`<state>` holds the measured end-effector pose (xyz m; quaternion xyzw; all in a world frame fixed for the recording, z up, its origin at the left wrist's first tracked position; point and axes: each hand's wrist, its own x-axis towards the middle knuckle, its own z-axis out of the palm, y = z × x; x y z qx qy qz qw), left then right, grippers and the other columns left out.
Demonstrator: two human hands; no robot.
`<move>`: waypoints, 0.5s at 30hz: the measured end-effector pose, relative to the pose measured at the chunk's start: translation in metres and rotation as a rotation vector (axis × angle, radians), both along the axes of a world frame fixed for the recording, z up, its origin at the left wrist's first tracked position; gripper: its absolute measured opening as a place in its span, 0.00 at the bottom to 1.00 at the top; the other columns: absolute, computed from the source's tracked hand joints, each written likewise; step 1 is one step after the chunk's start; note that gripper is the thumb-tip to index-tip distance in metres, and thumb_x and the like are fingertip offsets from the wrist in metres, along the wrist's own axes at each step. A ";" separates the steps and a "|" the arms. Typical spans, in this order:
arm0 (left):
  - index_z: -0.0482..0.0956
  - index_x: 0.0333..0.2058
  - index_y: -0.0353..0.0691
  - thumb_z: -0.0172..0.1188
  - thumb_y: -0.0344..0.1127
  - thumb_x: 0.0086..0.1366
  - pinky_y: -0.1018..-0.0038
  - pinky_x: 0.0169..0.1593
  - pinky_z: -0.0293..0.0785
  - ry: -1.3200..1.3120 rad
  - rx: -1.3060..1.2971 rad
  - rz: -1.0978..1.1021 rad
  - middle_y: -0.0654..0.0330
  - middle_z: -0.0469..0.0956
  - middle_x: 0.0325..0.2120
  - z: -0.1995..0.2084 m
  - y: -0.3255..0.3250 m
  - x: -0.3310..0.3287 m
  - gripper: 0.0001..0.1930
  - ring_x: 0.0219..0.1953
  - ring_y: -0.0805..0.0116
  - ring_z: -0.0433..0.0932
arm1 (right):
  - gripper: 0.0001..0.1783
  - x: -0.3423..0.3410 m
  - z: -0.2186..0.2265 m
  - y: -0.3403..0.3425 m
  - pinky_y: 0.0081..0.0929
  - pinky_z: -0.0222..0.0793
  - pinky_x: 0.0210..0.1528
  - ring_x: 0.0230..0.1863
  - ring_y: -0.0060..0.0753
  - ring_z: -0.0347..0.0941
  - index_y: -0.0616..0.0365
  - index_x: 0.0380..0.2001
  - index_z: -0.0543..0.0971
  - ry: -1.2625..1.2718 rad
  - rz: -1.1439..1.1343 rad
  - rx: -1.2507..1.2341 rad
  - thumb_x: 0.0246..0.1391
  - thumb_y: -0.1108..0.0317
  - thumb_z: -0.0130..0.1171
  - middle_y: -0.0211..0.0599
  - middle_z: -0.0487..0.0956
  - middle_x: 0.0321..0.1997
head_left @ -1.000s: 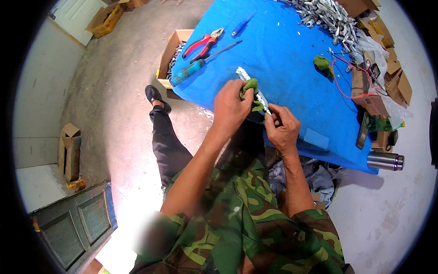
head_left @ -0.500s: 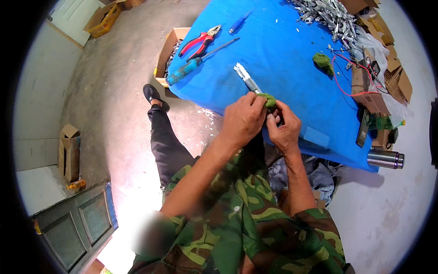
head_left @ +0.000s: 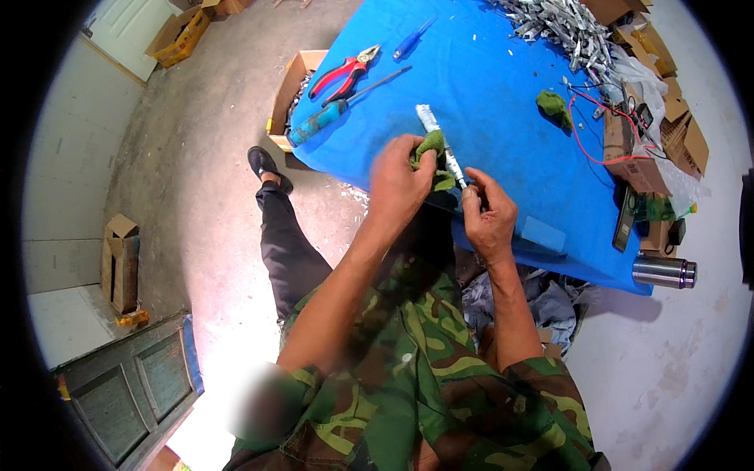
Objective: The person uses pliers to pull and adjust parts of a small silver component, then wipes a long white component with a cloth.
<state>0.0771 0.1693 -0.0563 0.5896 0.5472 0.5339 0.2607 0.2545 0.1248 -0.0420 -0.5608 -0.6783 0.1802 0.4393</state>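
Note:
My left hand [head_left: 395,184] is closed on a crumpled green cloth [head_left: 433,143], which lies against a slim white-and-silver stick-shaped part [head_left: 453,162]. The lower tip of that part is pinched between the thumb and fingers of my right hand [head_left: 492,218]. Its white upper end [head_left: 425,115] sticks out past the cloth, tilted up and to the left over the blue table cover [head_left: 487,102]. What kind of device the part is, I cannot make out.
Red-handled pliers [head_left: 345,74], a teal-handled screwdriver [head_left: 318,121] and a small blue screwdriver [head_left: 411,41] lie at the left. A heap of silvery parts [head_left: 559,35], another green cloth [head_left: 554,107], cardboard [head_left: 626,141] and a steel flask [head_left: 664,272] line the right.
My left hand has shifted left and up with the cloth, uncovering more of the part. The part now stands a little steeper, while my right hand has barely moved.

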 end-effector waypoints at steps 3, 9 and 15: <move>0.84 0.43 0.36 0.68 0.31 0.66 0.59 0.38 0.79 0.060 0.020 -0.050 0.49 0.83 0.35 0.009 -0.008 -0.002 0.09 0.36 0.47 0.83 | 0.15 0.000 -0.002 -0.002 0.28 0.74 0.33 0.28 0.29 0.78 0.61 0.50 0.85 0.027 -0.012 -0.036 0.59 0.77 0.64 0.38 0.83 0.32; 0.82 0.45 0.40 0.69 0.33 0.65 0.52 0.39 0.79 0.230 0.109 -0.226 0.50 0.80 0.36 0.020 -0.031 0.021 0.10 0.38 0.42 0.82 | 0.18 0.006 -0.011 0.000 0.26 0.73 0.31 0.26 0.24 0.77 0.61 0.53 0.82 0.041 -0.006 -0.015 0.60 0.77 0.65 0.36 0.82 0.29; 0.84 0.42 0.37 0.69 0.32 0.65 0.54 0.37 0.79 0.170 0.068 -0.160 0.48 0.82 0.34 0.016 -0.020 0.020 0.09 0.35 0.42 0.83 | 0.18 0.007 -0.012 0.000 0.26 0.72 0.30 0.25 0.23 0.76 0.61 0.53 0.80 0.139 -0.007 -0.108 0.60 0.77 0.65 0.35 0.83 0.30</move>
